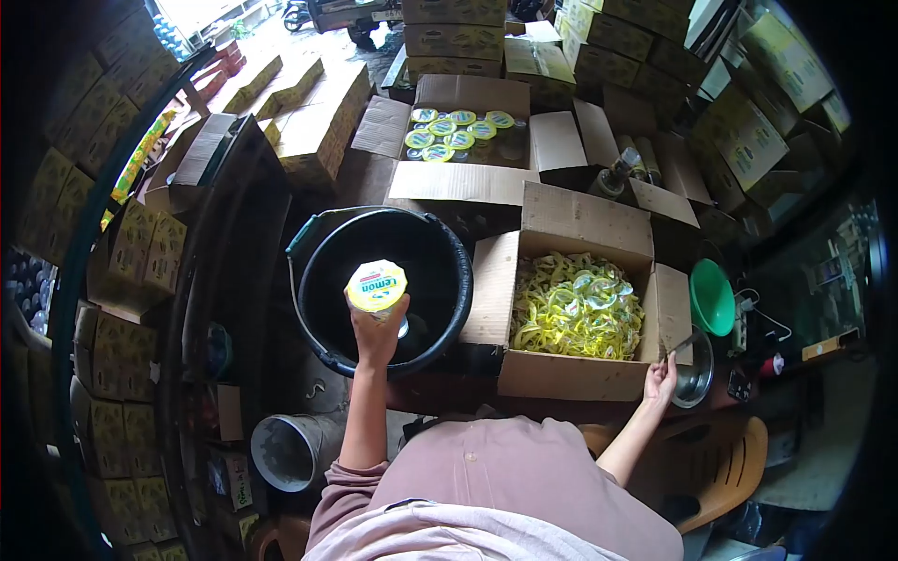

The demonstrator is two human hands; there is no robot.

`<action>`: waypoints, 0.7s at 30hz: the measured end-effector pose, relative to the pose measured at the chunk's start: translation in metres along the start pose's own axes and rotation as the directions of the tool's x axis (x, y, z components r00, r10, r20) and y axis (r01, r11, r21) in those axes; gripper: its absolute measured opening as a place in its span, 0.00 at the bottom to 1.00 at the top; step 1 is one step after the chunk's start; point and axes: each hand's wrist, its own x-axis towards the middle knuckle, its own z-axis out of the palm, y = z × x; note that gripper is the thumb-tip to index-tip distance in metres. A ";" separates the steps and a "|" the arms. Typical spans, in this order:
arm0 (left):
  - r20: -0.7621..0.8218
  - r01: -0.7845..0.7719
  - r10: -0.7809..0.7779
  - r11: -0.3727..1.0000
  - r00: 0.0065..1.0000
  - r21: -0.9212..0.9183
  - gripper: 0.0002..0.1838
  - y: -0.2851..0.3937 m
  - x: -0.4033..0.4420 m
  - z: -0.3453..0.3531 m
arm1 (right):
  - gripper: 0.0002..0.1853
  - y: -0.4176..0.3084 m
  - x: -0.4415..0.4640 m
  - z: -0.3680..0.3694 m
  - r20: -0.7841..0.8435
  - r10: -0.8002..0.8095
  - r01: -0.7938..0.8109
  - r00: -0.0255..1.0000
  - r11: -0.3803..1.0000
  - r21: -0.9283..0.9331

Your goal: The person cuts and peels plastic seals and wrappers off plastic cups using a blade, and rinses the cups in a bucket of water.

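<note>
My left hand [379, 335] is wrapped round a sealed plastic cup [376, 284] whose yellow-and-white lid reads "Lemon". Hand and cup are above a large black bucket [458, 309], and something pale shows inside near my wrist. Off to the right, my right hand [660, 380] is closed on a thin, dark, blade-like tool [680, 347], its exact kind unclear. This hand is beside a metal bowl [693, 379] and the corner of a cardboard box [572, 377]. Yellow and clear plastic scraps [561, 304] fill much of that box.
Behind the bucket stands an open carton [463, 183] holding several lidded cups [458, 139]. A green plastic bowl [713, 297] is at the right, near a bottle [613, 176]. Below left is a grey pail [285, 453]; an orange chair [739, 458] stands at right. Stacked cartons [454, 39] surround the area.
</note>
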 end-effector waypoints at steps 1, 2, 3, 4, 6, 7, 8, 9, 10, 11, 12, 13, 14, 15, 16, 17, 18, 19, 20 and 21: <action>0.008 0.001 -0.001 1.000 1.000 -0.019 0.28 0.006 0.000 0.000 | 0.14 0.009 -0.009 0.030 0.069 -0.007 0.008 0.998 1.000 -0.007; 0.020 -0.004 0.004 1.000 1.000 -0.018 0.30 0.011 0.001 0.001 | 0.15 0.019 -0.020 0.063 0.139 -0.014 0.015 0.990 1.000 -0.013; 0.032 -0.008 0.008 1.000 0.999 -0.016 0.31 0.015 0.001 0.002 | 0.16 0.029 -0.037 0.094 0.222 0.046 -0.039 0.974 0.999 -0.035; 0.041 -0.010 0.011 1.000 0.999 -0.013 0.33 0.016 0.001 0.002 | 0.17 0.043 -0.051 0.122 0.302 0.109 -0.094 0.947 0.994 -0.064; 0.070 -0.090 0.085 0.993 0.994 0.073 0.34 0.018 0.002 0.001 | 0.18 0.076 -0.063 0.159 0.577 0.318 -0.277 0.752 0.947 -0.161; 0.068 -0.092 0.088 0.994 0.994 0.054 0.34 0.020 0.001 0.002 | 0.19 0.092 -0.077 0.179 0.565 0.392 -0.251 0.726 0.916 -0.312; 0.064 -0.100 0.098 0.994 0.993 0.034 0.35 0.020 0.001 0.002 | 0.19 0.105 -0.096 0.203 0.549 0.460 -0.215 0.698 0.866 -0.452; 0.054 -0.118 0.115 0.991 0.992 0.058 0.36 0.018 0.001 0.002 | 0.19 0.110 -0.127 0.233 0.559 0.497 -0.165 0.664 0.826 -0.538; 0.043 -0.140 0.138 0.989 0.990 0.053 0.37 0.022 0.000 0.003 | 0.19 0.114 -0.152 0.258 0.566 0.533 -0.106 0.629 0.780 -0.617; 0.044 -0.134 0.133 0.991 0.990 0.027 0.37 0.022 -0.001 0.003 | 0.19 0.124 -0.160 0.269 0.667 0.511 0.050 0.542 0.773 -0.633; 0.045 -0.128 0.128 0.992 0.991 0.000 0.37 0.022 -0.002 0.003 | 0.18 0.132 -0.167 0.278 0.752 0.494 0.206 0.437 0.759 -0.618; 0.049 -0.136 0.134 0.990 0.990 0.031 0.37 0.022 -0.002 0.003 | 0.16 0.135 -0.180 0.288 0.785 0.493 0.313 0.376 0.729 -0.608; 0.055 -0.144 0.141 0.988 0.989 0.062 0.36 0.022 -0.001 0.003 | 0.14 0.138 -0.195 0.298 0.811 0.494 0.416 0.312 0.697 -0.584; 0.063 -0.152 0.147 0.984 0.987 0.095 0.36 0.022 0.000 0.003 | 0.13 0.145 -0.208 0.306 0.917 0.346 0.625 0.198 0.676 -0.390; 0.078 -0.147 0.140 0.986 0.987 0.085 0.35 0.021 0.000 0.002 | 0.14 0.139 -0.224 0.318 0.946 0.309 0.758 0.093 0.594 -0.269; 0.093 -0.142 0.135 0.987 0.986 0.075 0.34 0.019 0.001 0.002 | 0.15 0.141 -0.230 0.323 0.957 0.289 0.811 -0.012 0.563 -0.160; 0.108 -0.139 0.132 0.988 0.985 0.063 0.34 0.019 0.002 0.002 | 0.16 0.143 -0.233 0.326 0.956 0.270 0.849 -0.118 0.526 -0.044; 0.108 -0.172 0.160 0.979 0.981 0.110 0.33 0.019 0.002 0.002 | 0.20 0.146 -0.233 0.328 0.940 0.279 0.843 -0.195 0.537 0.015; 0.123 -0.155 0.143 0.983 0.982 0.096 0.33 0.021 0.002 0.002 | 0.20 0.147 -0.234 0.331 0.926 0.293 0.846 -0.239 0.532 0.050; 0.139 -0.138 0.126 0.987 0.982 0.082 0.33 0.023 0.002 0.002 | 0.21 0.146 -0.235 0.336 0.909 0.306 0.846 -0.282 0.526 0.086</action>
